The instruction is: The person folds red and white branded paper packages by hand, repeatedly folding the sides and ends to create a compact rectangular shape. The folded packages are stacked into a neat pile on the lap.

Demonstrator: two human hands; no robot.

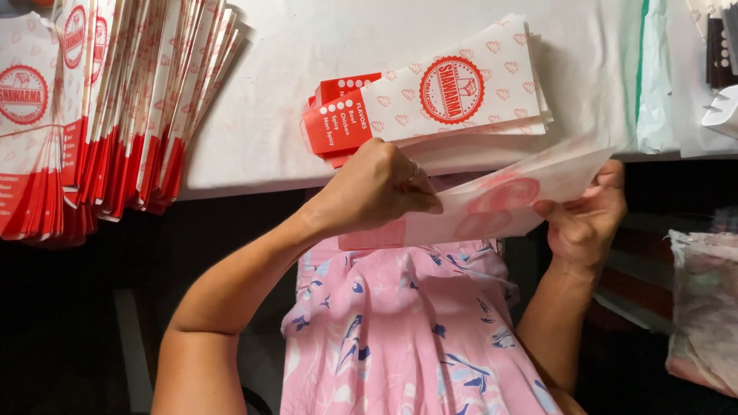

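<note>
Paper bag [507, 201], pinched in left hand [377, 188] grip, right hand [586, 219] grip clasping its other end

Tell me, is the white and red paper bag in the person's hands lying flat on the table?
No, the white and red paper bag is held up off the table between the left hand and right hand.

Desk [261, 146] at top, bearing a fanned row of paper bags [115, 107] at left and a small stack of bags [438, 96] at centre; nearer, below the desk edge, one bag [492, 204] held between left hand [377, 188] and right hand [588, 219]; plastic bundle [703, 307] far right.
</note>
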